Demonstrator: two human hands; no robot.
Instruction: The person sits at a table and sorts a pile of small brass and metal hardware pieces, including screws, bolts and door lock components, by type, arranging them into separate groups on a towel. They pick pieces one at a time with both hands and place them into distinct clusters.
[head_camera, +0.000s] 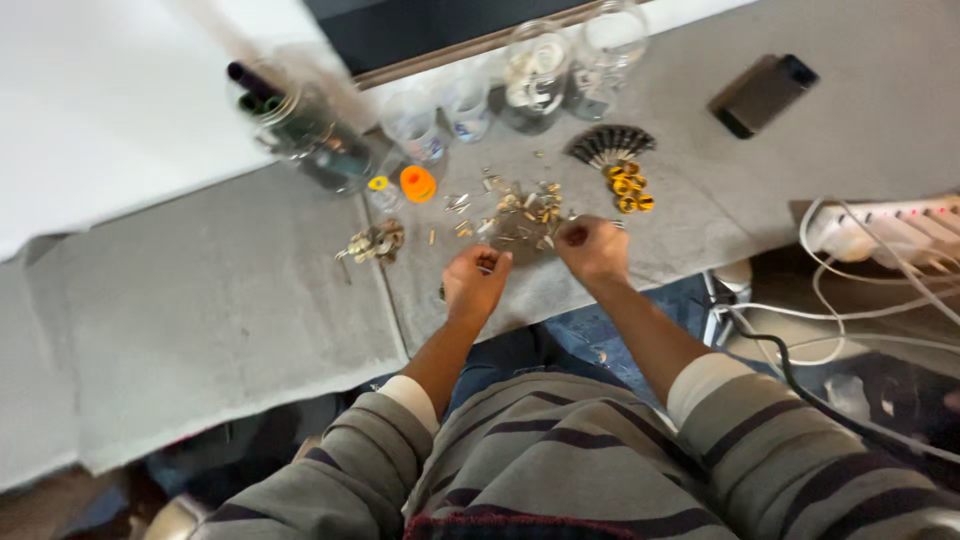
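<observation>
A grey felt-covered worktable (200, 300) leaves bare room to the left of the hands; its front edge lies just below them. Both forearms reach forward from striped sleeves. The right hand (594, 248) hovers curled at the edge of a scattered heap of small brass-coloured metal parts (520, 212), fingertips pinched; on what, I cannot tell. The left hand (476, 280), fingers curled shut around small pieces, sits just beside it.

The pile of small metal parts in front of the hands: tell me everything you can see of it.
The pile of small metal parts is a loose scatter of tiny brass and silver coloured pieces, too small to identify, lying flat on the grey cloth. The right hand rests at its near edge; the left hand is just short of it.
</observation>
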